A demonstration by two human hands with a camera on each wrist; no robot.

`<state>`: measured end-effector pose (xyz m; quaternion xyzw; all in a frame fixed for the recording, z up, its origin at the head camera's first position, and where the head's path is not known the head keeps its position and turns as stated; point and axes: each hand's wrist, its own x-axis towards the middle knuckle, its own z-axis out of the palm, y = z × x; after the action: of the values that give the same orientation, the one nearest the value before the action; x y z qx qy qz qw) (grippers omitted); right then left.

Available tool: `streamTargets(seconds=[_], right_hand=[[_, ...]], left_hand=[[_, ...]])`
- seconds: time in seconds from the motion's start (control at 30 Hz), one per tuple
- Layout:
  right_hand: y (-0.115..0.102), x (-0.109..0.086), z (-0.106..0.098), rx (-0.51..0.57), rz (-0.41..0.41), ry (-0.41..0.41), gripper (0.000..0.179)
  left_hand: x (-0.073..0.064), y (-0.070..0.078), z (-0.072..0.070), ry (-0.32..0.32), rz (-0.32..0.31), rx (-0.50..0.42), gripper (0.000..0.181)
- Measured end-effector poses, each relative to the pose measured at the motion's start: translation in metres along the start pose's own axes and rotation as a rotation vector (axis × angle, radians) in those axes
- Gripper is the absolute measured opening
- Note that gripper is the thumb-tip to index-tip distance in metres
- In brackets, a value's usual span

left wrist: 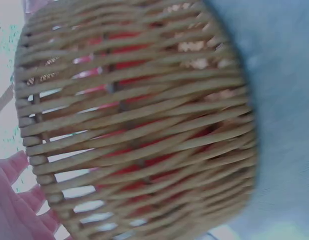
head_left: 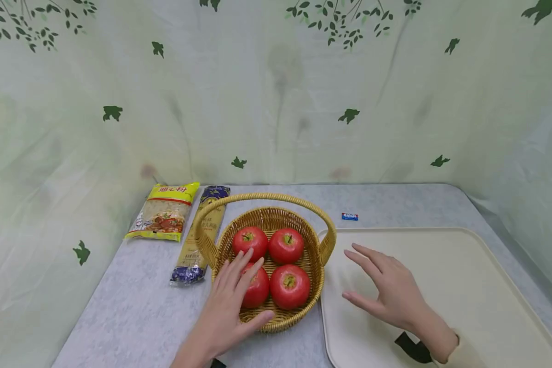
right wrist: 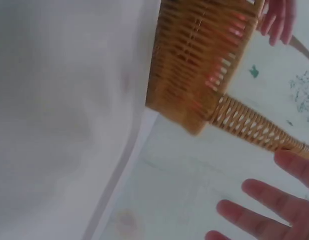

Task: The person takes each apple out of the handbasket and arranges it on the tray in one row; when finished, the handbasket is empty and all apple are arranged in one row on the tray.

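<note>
A woven basket with a tall arched handle stands near the middle of the table, holding several red apples. My left hand is over the basket's near left side, its fingers spread and overlapping the front left apple in the head view. Close up in the left wrist view, the basket's woven wall shows red through its gaps, with fingers beside the rim. To the right of the basket, my right hand hovers over the cream tray, fingers apart and nothing in it.
Left of the basket lie a long pack of pasta and a yellow-topped food bag. A small blue and red wrapped piece is behind the tray. A printed curtain hangs along the table's back edge.
</note>
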<state>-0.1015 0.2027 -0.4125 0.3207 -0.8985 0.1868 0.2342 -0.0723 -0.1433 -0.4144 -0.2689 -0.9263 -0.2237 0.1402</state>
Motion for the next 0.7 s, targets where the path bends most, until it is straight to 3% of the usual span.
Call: streamTargets(seconds=[0.13, 0.27, 0.4, 0.6, 0.7], right_hand=[[-0.013, 0.005, 0.007, 0.089, -0.083, 0.144, 0.059], [-0.027, 0.011, 0.016, 0.171, -0.130, 0.199, 0.052], [-0.040, 0.017, 0.024, 0.253, -0.153, 0.192, 0.050], [-0.054, 0.026, 0.035, 0.322, -0.153, 0.134, 0.051], [-0.059, 0.029, 0.041, 0.310, -0.131, 0.082, 0.053]], left_hand=[[-0.017, -0.001, 0.003, 0.057, -0.075, -0.027, 0.087], [-0.032, 0.002, 0.007, 0.050, -0.205, -0.037, 0.089], [-0.041, 0.002, 0.012, 0.030, -0.295, -0.044, 0.090], [-0.045, -0.006, 0.018, 0.021, -0.330, -0.049, 0.092], [-0.045, -0.011, 0.020, 0.014, -0.357, -0.096, 0.091]])
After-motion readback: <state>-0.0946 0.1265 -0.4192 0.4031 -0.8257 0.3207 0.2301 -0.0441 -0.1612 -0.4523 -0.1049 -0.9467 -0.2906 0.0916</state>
